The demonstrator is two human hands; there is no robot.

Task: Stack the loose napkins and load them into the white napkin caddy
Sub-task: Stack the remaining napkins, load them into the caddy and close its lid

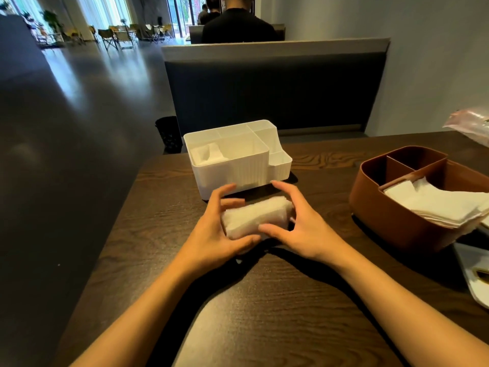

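While the left hand [211, 231] and right hand [304, 229] each keep a curled grip on the napkin stack [255, 217] over the table [277, 313], the white caddy [235, 157] stands just beyond — a brown caddy [391, 215] holding napkins sits right.

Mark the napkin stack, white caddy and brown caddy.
napkin stack [255, 217], head view, on its top face between the two hands
white caddy [248, 168], head view, on its ribbed front wall
brown caddy [391, 215], head view, on its near outer wall
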